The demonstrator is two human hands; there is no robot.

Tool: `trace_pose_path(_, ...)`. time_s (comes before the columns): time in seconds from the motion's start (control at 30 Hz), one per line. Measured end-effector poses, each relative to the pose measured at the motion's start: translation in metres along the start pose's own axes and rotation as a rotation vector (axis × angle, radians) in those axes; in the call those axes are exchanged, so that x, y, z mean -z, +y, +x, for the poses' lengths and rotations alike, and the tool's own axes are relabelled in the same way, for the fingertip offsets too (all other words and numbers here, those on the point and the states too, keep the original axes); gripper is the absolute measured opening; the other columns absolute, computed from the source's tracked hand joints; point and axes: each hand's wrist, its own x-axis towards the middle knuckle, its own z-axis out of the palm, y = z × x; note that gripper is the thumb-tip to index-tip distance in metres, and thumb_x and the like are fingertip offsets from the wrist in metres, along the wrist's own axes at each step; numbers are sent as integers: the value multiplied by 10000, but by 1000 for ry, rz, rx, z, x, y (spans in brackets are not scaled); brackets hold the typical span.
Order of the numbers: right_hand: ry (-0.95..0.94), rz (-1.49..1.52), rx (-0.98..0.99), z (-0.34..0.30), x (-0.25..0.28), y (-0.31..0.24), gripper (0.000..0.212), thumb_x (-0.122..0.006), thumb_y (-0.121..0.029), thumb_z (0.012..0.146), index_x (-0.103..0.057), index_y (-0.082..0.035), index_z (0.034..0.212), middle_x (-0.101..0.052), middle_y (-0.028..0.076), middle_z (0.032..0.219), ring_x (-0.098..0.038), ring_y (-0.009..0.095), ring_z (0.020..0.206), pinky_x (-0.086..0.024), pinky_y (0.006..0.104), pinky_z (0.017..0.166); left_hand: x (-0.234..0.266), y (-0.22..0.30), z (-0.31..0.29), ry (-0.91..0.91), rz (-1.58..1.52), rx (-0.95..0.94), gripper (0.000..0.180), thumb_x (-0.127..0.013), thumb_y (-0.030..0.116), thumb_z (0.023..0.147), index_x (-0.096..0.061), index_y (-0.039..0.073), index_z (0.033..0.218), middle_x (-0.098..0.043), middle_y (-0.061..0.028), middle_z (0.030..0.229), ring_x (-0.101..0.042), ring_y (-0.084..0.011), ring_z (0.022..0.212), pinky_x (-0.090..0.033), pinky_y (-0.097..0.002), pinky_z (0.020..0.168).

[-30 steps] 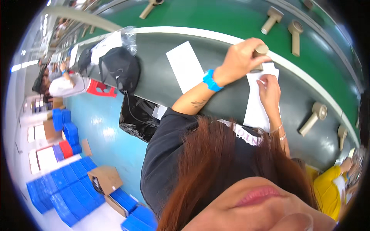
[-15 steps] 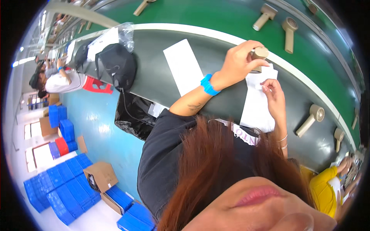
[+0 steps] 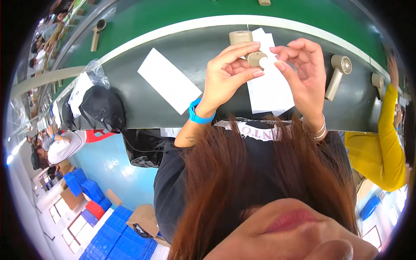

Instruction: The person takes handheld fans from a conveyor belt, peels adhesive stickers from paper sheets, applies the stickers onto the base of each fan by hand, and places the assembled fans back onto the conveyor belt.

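Left hand [image 3: 227,73] wrapped round a beige handheld fan [image 3: 257,59], handle end turned up toward me, the fan's head showing beyond my fingers. The fan is over the far part of the surface [image 3: 145,104], near the white rim [image 3: 190,25], with white sheets [image 3: 266,93] beneath and beside it. Right hand [image 3: 305,71] close by, fingers bent, thumb tip apart from the fingertips. A small white round piece [image 3: 264,63] shows at the handle end, by my right thumb; cannot tell whether I pinch it or it rests on the fan.

Handling, my judgement: firm left grip, wrist quiet, handle end square to my eyes. Light touch on the right, fingertips only, and the left thumb well off the rim of that end so it blocks nothing. Loose sheets could slide if an elbow drags.

Surface: dark and smooth. One white sheet [image 3: 169,82] lies askew to my left; farther left, a black bag [image 3: 102,106] with clear plastic [image 3: 97,74] near it. To my right, another beige fan [image 3: 336,78].

Room: green belt [image 3: 186,11] past the rim. Blue floor [image 3: 125,167], blue crates [image 3: 117,232], an open carton [image 3: 144,219]. A co-worker's yellow sleeve [image 3: 385,134] at right.
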Motion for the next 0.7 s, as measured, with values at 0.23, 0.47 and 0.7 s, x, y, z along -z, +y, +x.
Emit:
trace_pose_path(0.23,16,-73,-58,-3,-7,1,331,-596,63,837,-403,-18,1094,-581,91,899,-587,204,1006,-469,286,850,-2,-4,-3,-54,-85,20,434,-627,-126,769,-551,-39,1186,-464,-155,1271,-633,-255,963,-560,-312,831)
trace_pose_path(0.47,9,-77,-55,-3,-6,2,330,-604,58,834,-402,-19,1083,-578,91,900,-588,196,1003,-473,282,840,-2,-5,-3,-43,-82,19,404,-606,-120,790,-557,-38,1182,-467,-153,1273,-632,-256,965,-559,-312,830)
trace_pose_path(0.7,15,-97,-55,-2,-6,2,322,-606,56,833,-403,-21,1070,-580,89,893,-595,192,992,-476,281,841,-3,-5,-2,-36,-85,24,386,-606,-102,801,-559,-40,1179,-478,-155,1264,-637,-258,955,-562,-313,821)
